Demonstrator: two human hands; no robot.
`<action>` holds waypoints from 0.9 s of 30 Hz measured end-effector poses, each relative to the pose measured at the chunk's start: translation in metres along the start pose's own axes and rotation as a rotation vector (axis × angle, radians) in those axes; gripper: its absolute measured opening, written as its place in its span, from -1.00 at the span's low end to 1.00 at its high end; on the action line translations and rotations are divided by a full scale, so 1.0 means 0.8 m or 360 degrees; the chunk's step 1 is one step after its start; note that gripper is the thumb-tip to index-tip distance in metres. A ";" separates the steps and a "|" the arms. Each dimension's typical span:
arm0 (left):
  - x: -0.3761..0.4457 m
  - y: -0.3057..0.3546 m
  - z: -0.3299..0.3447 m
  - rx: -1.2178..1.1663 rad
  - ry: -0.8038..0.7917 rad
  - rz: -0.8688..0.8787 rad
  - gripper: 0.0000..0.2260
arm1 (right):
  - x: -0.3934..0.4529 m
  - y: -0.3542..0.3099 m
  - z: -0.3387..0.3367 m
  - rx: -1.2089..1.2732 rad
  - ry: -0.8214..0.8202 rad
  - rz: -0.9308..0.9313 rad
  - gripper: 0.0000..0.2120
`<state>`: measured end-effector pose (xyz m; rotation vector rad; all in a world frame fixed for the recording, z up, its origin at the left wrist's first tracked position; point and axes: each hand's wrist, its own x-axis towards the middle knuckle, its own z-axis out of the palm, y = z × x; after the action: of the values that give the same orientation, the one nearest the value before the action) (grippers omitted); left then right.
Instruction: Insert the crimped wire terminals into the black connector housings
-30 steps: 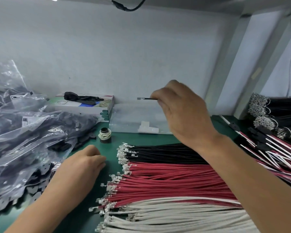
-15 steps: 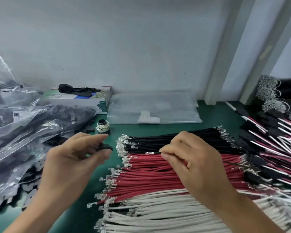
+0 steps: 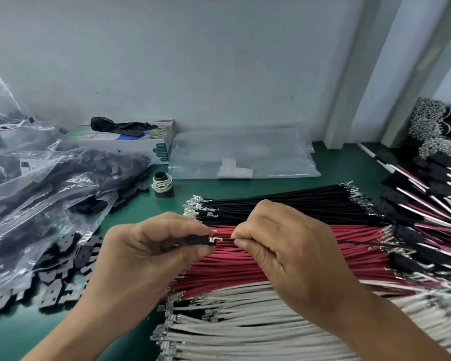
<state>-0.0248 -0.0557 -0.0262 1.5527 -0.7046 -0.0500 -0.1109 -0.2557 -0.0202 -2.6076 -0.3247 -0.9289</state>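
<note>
Right now two hands meet above three bundles of wires on the green table (image 3: 349, 162): black wires (image 3: 284, 204), red wires (image 3: 362, 246) and white wires (image 3: 245, 334). Pinched between thumb and fingers, one black connector housing (image 3: 201, 240) sits in the left hand (image 3: 146, 254). Just beside it, the right hand (image 3: 284, 246) pinches a single black wire (image 3: 362, 242), whose crimped terminal (image 3: 216, 239) touches the housing's open end.

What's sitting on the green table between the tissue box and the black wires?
In the head view, a small black spool wound with pale cord.
</note>
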 end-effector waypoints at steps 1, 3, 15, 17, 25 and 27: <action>0.001 0.001 0.000 0.0018 -0.0007 0.0007 -0.78 | 0.001 0.001 -0.002 -0.0006 -0.0011 -0.0010 -0.84; 0.002 0.003 -0.001 0.0042 -0.0055 0.0003 -0.78 | 0.002 0.003 -0.005 -0.0001 -0.0038 0.0001 -0.85; 0.000 -0.001 0.000 -0.0179 -0.0035 -0.0212 -0.74 | 0.003 -0.009 0.005 0.0268 -0.0066 0.0199 -0.88; 0.000 0.001 0.002 -0.0150 -0.0044 -0.0175 -0.76 | 0.002 -0.006 0.005 0.0220 -0.0046 0.0186 -0.87; -0.004 0.005 0.003 -0.0008 -0.0049 -0.0052 -0.76 | 0.001 -0.014 0.018 0.0083 0.0037 0.0031 -0.89; -0.003 0.006 0.000 0.0072 -0.0018 -0.0035 -0.77 | 0.004 -0.012 0.013 0.0038 0.0075 0.0020 -0.88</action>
<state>-0.0286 -0.0543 -0.0228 1.6045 -0.7015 -0.0598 -0.1059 -0.2421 -0.0233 -2.5592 -0.3050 -0.9745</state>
